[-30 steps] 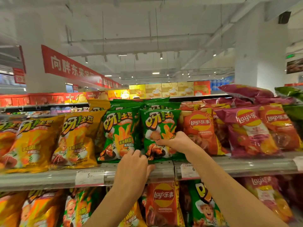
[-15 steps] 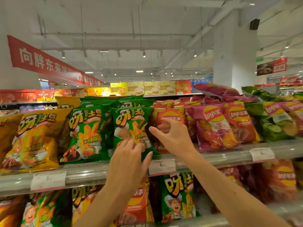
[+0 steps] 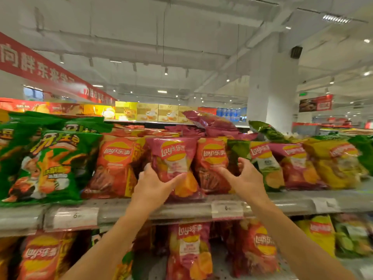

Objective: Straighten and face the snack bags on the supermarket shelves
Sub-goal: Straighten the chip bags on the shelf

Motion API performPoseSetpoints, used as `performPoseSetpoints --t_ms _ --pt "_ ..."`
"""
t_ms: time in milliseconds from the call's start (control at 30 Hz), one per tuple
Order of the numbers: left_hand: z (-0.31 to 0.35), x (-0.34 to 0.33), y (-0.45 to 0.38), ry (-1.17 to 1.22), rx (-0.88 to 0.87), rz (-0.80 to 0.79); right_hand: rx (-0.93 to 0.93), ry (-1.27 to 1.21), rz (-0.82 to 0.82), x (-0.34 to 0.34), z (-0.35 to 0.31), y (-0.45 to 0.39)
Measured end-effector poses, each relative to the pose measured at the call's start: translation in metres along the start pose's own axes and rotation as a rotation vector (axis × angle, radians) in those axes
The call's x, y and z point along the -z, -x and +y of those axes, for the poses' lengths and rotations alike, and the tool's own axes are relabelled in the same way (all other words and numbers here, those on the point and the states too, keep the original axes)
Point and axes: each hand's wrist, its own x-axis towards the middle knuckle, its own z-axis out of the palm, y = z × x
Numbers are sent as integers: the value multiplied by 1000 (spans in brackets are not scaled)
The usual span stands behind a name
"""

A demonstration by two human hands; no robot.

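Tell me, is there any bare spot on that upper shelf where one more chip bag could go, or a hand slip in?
Hardly. The bags stand edge to edge along the upper shelf. The left hand grips the pink Lay's bag; the right hand reaches into the narrow dark slot between the red Lay's bag and the green Lay's bag. Only the bare front lip by the price tag is free.

White ceiling (image 3: 181,27), pillar (image 3: 280,93), red banner (image 3: 40,65)

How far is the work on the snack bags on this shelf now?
Looks done: the green bags and the orange bag on the left stand upright, fronts out. In hand: the left hand grips the pink bag; the right hand reaches, open, by the next orange bag. Left: loose bags lying on top and the leaning bags to the right.
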Motion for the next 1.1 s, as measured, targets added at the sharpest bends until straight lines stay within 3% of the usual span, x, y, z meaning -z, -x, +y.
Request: performPoseSetpoints --t_ms 167,367,500,767,967,1100 --pt "9 -2 -24 39 177 -76 -166 -39 -365 -8 9 -46" --pt "0 -5 -37 221 60 -167 -186 -233 -564 -31 17 -72" --pt "-1 -5 -34 267 40 -129 -160 -329 -504 -41 20 -70" --pt "3 6 -28 304 7 116 -14 -137 -302 -40 1 -56" --pt "6 5 -28 323 -78 207 36 -80 -149 -1 -1 -52" --pt "22 -27 -37 298 -5 198 46 -159 -41 47 24 -48"
